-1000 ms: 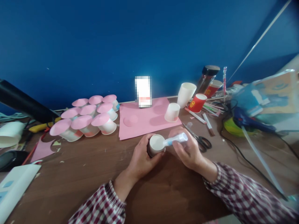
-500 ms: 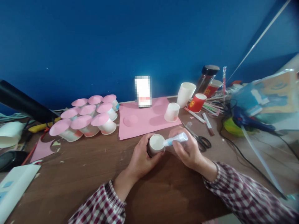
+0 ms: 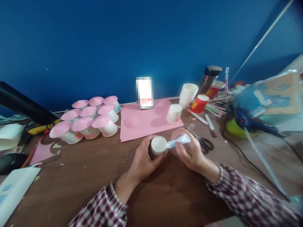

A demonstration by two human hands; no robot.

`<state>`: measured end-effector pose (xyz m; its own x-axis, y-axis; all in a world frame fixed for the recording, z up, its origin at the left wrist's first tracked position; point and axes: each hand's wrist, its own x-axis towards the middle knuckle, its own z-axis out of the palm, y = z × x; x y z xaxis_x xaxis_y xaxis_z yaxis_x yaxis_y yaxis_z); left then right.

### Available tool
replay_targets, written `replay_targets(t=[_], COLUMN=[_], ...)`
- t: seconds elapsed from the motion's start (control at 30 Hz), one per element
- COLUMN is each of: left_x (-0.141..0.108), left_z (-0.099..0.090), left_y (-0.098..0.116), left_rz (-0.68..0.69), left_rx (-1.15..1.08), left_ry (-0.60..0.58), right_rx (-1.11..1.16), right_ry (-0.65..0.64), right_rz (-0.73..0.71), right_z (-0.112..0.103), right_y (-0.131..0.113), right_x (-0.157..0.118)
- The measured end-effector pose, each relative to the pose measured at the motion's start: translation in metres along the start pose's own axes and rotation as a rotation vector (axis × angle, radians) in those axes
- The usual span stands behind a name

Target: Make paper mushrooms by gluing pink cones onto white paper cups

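Note:
My left hand (image 3: 143, 157) is wrapped round a small paper cup (image 3: 158, 145), its open side up and tilted toward me. The inside of the cup is white; my fingers cover much of its wall. In my right hand (image 3: 190, 151) is a translucent glue bottle (image 3: 177, 141) with some blue on it, held slantwise. Its narrow tip touches or nearly touches the cup's right rim; which of the two I cannot tell. Behind the hands lie sheets of pink paper (image 3: 149, 132) with a pink paper disc (image 3: 132, 122) and an upturned white cup (image 3: 174, 114) on them.
Several upturned cups with pink cone tops (image 3: 81, 124) stand at the left. Scissors (image 3: 206, 144) lie beside my right hand. Further right are a red cup (image 3: 200, 104), a stack of white cups (image 3: 188, 95), a marker (image 3: 210, 125) and a blue glue gun (image 3: 255, 123) with its cord.

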<state>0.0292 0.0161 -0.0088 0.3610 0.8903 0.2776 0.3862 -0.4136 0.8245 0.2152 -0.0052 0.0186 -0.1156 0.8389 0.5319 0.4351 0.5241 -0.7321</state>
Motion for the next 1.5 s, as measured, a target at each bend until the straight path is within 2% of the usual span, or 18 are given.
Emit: replay_targets(t=[0.63, 0.87, 1.13, 1.37, 1.5], left_x=[0.000, 0.000, 0.000, 0.001, 0.000], left_z=[0.001, 0.001, -0.001, -0.002, -0.002], left_y=[-0.002, -0.003, -0.001, -0.002, -0.005], left_rz=[0.021, -0.003, 0.007, 0.082, 0.060], left_rx=[0.024, 0.057, 0.070, 0.151, 0.147], left_ry=[0.015, 0.026, 0.029, 0.102, 0.121], right_rx=[-0.035, 0.062, 0.026, -0.047, 0.054], right_ry=[-0.021, 0.136, 0.150, 0.156, 0.115], right_rz=[-0.018, 0.101, 0.147, 0.261, 0.289], right_z=[-0.002, 0.001, 0.001, -0.002, -0.004], right_y=[0.005, 0.011, 0.007, 0.020, 0.022], right_x=[0.001, 0.000, -0.001, 0.007, 0.013])
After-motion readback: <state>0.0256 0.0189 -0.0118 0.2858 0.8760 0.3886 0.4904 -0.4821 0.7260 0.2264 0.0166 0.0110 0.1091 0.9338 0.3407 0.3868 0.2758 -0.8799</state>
